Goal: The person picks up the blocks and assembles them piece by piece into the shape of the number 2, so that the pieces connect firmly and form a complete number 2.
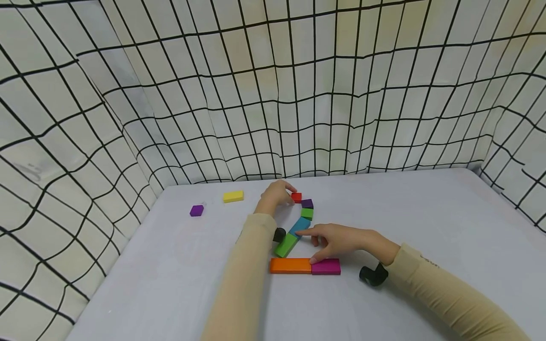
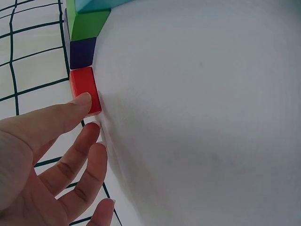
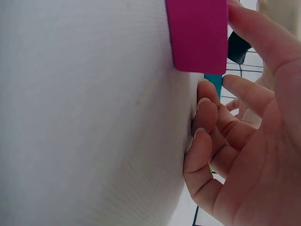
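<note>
My left hand (image 1: 277, 193) is at the far end of a curved row of blocks, pinching the red block (image 1: 296, 197). In the left wrist view its thumb (image 2: 83, 101) lies on the red block; the index finger is mostly hidden. Beside it follow a dark purple block (image 1: 307, 203), a small green block (image 1: 307, 214), a blue block (image 1: 300, 225) and a longer green block (image 1: 286, 245). My right hand (image 1: 337, 238) touches the blue block with its extended index finger. Its thumb rests where the orange block (image 1: 290, 266) meets the magenta block (image 1: 326, 267).
A yellow block (image 1: 233, 196) and a purple block (image 1: 196, 210) lie apart on the left of the white table (image 1: 170, 284). White walls with a black net (image 1: 313, 94) rise behind and at the sides. Black wrist devices (image 1: 373, 274) sit under the forearms.
</note>
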Demonstrator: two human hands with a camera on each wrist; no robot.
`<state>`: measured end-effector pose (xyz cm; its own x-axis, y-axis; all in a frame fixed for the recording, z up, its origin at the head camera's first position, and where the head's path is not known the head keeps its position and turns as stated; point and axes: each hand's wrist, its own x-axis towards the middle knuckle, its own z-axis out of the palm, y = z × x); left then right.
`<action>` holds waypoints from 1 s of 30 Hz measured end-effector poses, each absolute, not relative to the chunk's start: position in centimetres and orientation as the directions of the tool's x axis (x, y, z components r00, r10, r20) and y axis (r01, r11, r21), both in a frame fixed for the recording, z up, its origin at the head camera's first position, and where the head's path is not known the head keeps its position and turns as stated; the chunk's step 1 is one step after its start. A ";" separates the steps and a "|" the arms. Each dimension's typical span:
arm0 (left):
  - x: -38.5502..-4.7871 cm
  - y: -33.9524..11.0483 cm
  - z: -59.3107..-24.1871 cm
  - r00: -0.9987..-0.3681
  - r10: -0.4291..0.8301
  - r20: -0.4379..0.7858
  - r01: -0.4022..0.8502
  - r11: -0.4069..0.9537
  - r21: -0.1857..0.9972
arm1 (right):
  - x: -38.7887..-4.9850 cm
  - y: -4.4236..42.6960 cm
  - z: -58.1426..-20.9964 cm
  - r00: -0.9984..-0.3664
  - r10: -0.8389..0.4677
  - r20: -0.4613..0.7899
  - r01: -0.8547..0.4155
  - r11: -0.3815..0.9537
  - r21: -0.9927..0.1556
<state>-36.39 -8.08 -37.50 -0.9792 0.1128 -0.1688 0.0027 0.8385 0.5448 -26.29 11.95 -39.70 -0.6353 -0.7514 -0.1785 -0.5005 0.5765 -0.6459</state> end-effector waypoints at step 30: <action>-36.3 -11.2 -35.5 -0.989 0.112 -0.095 0.039 0.824 0.565 | -26.2 11.8 -39.7 -0.642 -0.744 -0.188 -0.482 0.581 -0.655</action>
<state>-36.25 -11.24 -35.52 -0.9892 0.1118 -0.0953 0.0387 0.8240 0.5653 -26.24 11.85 -39.72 -0.6415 -0.7438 -0.1876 -0.4822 0.5813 -0.6554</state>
